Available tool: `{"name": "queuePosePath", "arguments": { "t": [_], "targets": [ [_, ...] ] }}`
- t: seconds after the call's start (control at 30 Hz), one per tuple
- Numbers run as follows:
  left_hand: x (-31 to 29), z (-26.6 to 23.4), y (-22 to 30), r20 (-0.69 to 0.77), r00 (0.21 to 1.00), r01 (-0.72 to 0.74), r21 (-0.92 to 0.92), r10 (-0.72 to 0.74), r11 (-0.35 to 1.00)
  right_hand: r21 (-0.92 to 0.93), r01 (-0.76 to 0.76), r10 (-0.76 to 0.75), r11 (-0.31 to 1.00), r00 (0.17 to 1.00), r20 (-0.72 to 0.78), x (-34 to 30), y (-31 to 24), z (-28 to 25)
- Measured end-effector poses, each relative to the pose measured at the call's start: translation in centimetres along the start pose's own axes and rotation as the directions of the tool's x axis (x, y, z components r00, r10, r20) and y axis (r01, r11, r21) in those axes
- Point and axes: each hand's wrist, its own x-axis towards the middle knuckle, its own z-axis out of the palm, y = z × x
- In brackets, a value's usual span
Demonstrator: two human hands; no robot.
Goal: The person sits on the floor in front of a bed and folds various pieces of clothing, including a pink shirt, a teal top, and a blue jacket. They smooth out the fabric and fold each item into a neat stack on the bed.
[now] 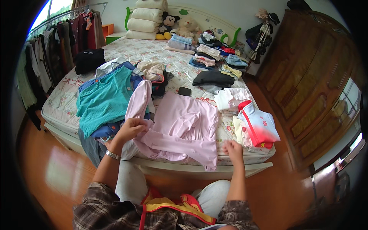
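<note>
Two hands: both on the same pale pink garment (180, 126), spread flat at the near edge of the bed (153, 50)
Left hand (130, 130): closed on a bunched fold by the pink sleeve
Right hand (233, 147): fingers curled at the hem corner, can't tell if it's really pinching it
Pink garment direction: long axis runs away from the hands up the bed, sleeve pointing far-left, hem hanging over the mattress edge
Risk: hem could slide off toward the floor if the right side lets go; bunching on the left probably messes up the fold
Beyond left hand: teal shirt (105, 99)
Beyond right hand: red and white top (257, 124)
</note>
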Motion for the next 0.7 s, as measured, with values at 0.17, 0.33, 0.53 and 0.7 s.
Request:
{"name": "queuePosePath", "arguments": {
  "t": [0.17,0.33,0.53,0.7],
  "targets": [
    [1.6,4.5,-3.6,-0.273,0.952,-0.078,0.229,0.141,0.970,-0.222,-0.172,0.138,0.960,0.977,-0.160,11.6,0.6,2.8],
    [-1.0,7.0,-0.7,-0.303,0.895,-0.045,0.669,0.327,0.742,-0.488,-0.269,0.125,0.830,0.943,-0.308,18.1,0.2,6.5],
    [-0.7,6.2,-0.7,-0.286,0.930,-0.057,0.510,0.232,0.858,-0.722,-0.142,-0.174,0.677,0.922,-0.344,22.4,0.4,6.9],
    [-0.6,6.1,-0.8,-0.240,0.950,-0.043,0.532,0.199,0.845,-0.825,-0.149,-0.293,0.545,0.888,-0.354,22.7,2.2,6.8]
  ]
}}
